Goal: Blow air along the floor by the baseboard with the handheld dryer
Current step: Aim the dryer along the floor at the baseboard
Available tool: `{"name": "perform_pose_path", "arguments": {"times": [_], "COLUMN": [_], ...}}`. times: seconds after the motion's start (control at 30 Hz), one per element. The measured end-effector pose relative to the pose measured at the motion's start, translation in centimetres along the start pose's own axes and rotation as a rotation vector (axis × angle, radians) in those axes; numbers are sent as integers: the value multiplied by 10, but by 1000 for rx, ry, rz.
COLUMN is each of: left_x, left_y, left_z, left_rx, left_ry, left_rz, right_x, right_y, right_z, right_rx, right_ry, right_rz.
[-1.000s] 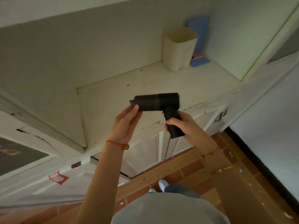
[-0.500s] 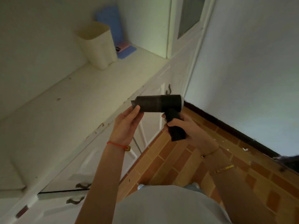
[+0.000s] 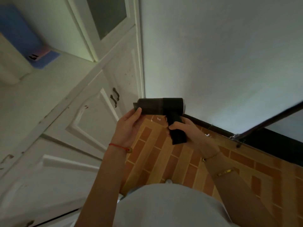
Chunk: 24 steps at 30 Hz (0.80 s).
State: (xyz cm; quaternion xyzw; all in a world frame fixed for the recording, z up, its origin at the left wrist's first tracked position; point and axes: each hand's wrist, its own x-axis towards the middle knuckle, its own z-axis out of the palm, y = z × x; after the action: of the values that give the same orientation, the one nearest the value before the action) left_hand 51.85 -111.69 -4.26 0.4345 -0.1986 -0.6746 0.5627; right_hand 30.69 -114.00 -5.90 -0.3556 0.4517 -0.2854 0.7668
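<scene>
**We swing off the cabinet and find the baseboard**

Nearest us, two hands carry one black handheld dryer (image 3: 159,106) at frame centre. Our right hand (image 3: 185,131) has its fingers wrapped round the handle; our left hand (image 3: 129,126) cups the nozzle end, thumb pressed to the barrel. That hold matches a second ago. What changed is our view: the cabinet top filled it then, and now it has slid off to nine o'clock while the tiled floor (image 3: 160,154) opens up below the dryer. The dark baseboard (image 3: 218,128) runs toward four o'clock. We're turned the right way, we reckon, but the dryer is held well above the floor and not yet aimed. Farther off, two black door handles (image 3: 114,96) at eleven o'clock, and one blue item (image 3: 44,58) at ten.
</scene>
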Motion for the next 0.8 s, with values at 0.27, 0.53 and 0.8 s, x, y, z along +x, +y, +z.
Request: {"name": "perform_pose_path", "arguments": {"times": [0.27, 0.53, 0.8], "left_x": [33, 96, 191], "left_y": [-29, -27, -5], "left_z": [63, 85, 96], "left_rx": [47, 57, 128], "left_ry": [63, 137, 149], "left_rz": [-112, -170, -168], "right_x": [5, 52, 136], "right_y": [-20, -40, -81], "right_z": [-73, -104, -129], "right_rx": [11, 121, 390], "right_ry": [69, 23, -148], "right_rz": [26, 41, 152]}}
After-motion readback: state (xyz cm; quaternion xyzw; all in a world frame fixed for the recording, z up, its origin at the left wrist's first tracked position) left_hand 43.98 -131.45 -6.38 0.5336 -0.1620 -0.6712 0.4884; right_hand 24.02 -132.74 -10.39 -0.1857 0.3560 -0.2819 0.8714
